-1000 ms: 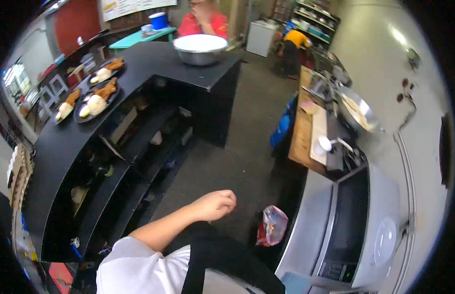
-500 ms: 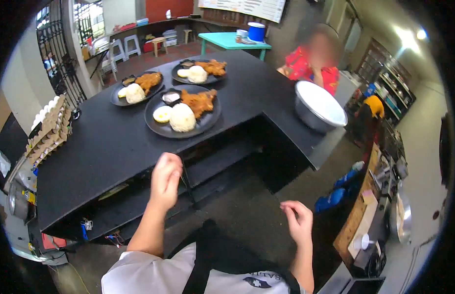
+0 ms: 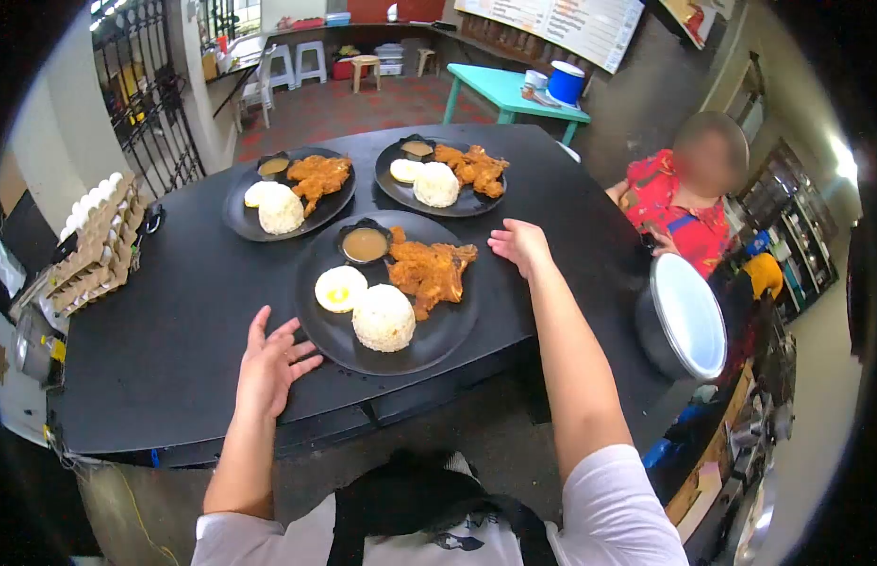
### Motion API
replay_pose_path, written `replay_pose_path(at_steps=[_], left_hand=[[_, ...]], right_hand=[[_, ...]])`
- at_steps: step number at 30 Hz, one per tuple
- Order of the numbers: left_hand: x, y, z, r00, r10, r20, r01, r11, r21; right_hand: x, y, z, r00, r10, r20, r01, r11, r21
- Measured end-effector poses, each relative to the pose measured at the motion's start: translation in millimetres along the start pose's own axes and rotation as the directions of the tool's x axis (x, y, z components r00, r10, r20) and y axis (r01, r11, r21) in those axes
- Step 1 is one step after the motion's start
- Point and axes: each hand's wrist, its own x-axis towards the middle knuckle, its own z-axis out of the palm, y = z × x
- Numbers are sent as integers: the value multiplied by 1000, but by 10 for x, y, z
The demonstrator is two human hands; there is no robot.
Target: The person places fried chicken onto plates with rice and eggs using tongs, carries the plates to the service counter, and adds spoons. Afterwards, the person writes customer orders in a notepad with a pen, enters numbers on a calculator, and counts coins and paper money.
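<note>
Nearest to me on the black counter is a black plate (image 3: 405,363) bearing a rice mound (image 3: 384,318), a halved egg (image 3: 341,289), fried chicken (image 3: 427,274) and a small bowl of brown sauce (image 3: 365,244). My left hand (image 3: 271,363) is beside its lower left rim, fingers spread, holding nothing. Past its right side, my right hand (image 3: 521,245) reaches over the counter with fingers stretched out, also holding nothing. Two similar plates stand behind: a left plate (image 3: 238,219) and a right plate (image 3: 476,207), each with rice, egg, chicken and sauce.
Stacked egg trays (image 3: 99,247) stand at the counter's left end. A large metal basin (image 3: 688,316) sits on the right, near a person in a red patterned shirt (image 3: 679,208). Farther back is a turquoise table (image 3: 500,87) with a blue container (image 3: 565,85).
My left hand has opened and moved to the near plate's left side. My right hand has reached forward over the counter and opened. My view has come closer to the plates.
</note>
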Motion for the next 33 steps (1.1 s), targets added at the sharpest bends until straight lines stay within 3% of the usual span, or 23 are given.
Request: replay_pose_path(at_steps=[2,5,7,14,20,26,33], left_hand=[[125,26,0,998,-58,22,56,993,104],[264,86,35,991,-133,16,127,971,201],[411,85,79,976,-211,48,189,938,290],[509,62,343,994,-98,-43,106,858,502],[549,-29,364,997,-69,-27,74,887,455],[565,-59,361,991,-135,28,129,980,148],[773,-150,319,989,-67,133,63,998,30]], right_hand=[[333,-46,178,994,96,46,-99,993,68],[619,-104,372,985,129,110,-126,991,-36],[695,-131,421,994,96,57,-94,995,-35],[842,-121,436,993,93,70,-93,996,-7],[691,-177,308,988,63,138,-83,986,144],[636,-64,294,990,-44,134,8,965,262],[617,-9,156,979,-152,134,105,947,304]])
